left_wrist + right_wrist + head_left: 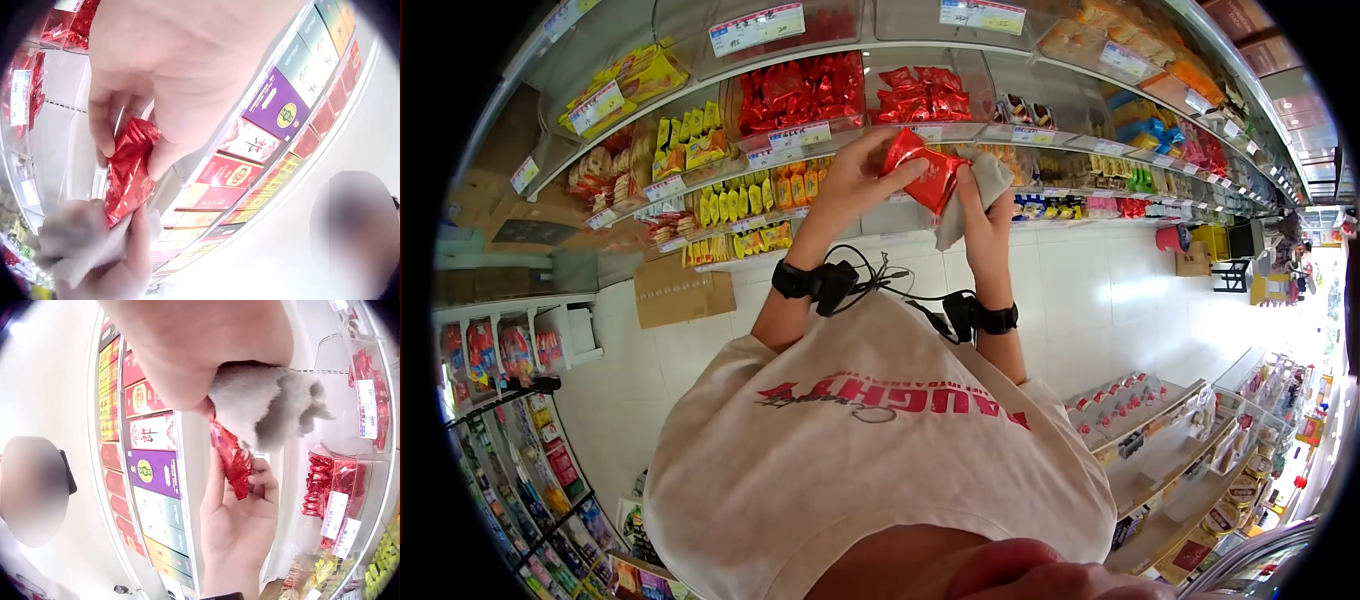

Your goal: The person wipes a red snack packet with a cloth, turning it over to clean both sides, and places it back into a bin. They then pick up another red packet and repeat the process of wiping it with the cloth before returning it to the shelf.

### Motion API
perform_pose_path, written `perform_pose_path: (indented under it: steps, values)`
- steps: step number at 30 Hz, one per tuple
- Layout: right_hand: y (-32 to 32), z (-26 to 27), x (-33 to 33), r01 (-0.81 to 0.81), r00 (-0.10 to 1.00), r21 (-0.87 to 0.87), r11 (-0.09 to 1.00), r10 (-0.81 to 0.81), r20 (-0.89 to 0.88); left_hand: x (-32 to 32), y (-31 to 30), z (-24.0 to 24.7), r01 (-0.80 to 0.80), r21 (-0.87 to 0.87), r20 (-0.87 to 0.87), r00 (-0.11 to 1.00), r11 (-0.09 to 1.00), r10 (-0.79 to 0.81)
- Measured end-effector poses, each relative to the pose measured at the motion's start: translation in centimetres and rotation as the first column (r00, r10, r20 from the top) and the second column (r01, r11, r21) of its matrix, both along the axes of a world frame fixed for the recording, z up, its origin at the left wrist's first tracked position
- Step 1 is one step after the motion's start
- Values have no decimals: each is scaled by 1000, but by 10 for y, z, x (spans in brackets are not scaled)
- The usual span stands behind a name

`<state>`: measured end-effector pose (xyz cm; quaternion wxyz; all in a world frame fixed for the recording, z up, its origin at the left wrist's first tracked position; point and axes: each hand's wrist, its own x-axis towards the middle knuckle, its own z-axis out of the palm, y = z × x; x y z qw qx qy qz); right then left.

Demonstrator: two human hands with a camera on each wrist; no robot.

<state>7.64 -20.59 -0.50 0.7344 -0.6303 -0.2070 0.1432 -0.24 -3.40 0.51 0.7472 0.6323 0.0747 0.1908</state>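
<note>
A shiny red foil snack packet [925,182] is held between both hands in front of the shelves. My left hand [858,182] pinches one end, its thumb across the front. My right hand [985,228] grips the other end with the thumb, and a crumpled grey cloth [992,182] is bunched in the same hand. In the right wrist view the cloth [275,403] hangs beside the packet [235,461]. From the left wrist the packet [130,167] looks creased, with the right-hand fingers at its lower edge.
Clear bins of red packets [800,92] sit on the shelf right behind the hands. Yellow packets [735,200] fill lower bins. A cardboard box [685,290] lies on the floor at left. Cables [880,275] run between the wrist straps. A person [34,494] appears in the right wrist view.
</note>
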Motion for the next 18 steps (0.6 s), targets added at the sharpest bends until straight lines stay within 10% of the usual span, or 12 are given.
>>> perform_pose_path:
  steps: [2, 8, 15, 18]
  values:
    - [-8, 12, -1, -124, 974, -13, 992, 119, -194, 8, -3, -14, -109, 68, 75, 992, 992, 104]
    - [-22, -7, 8, -150, 982, -79, 986, 158, 107, 10, -12, -7, -80, 98, 2, 997, 992, 80]
    - [-35, -18, 22, 120, 973, 95, 988, -136, 186, 6, -23, -3, 40, 179, -110, 994, 983, -21]
    - [-37, -19, 28, 121, 955, 146, 982, -76, -286, 10, -38, -9, -70, 161, -117, 989, 984, 89]
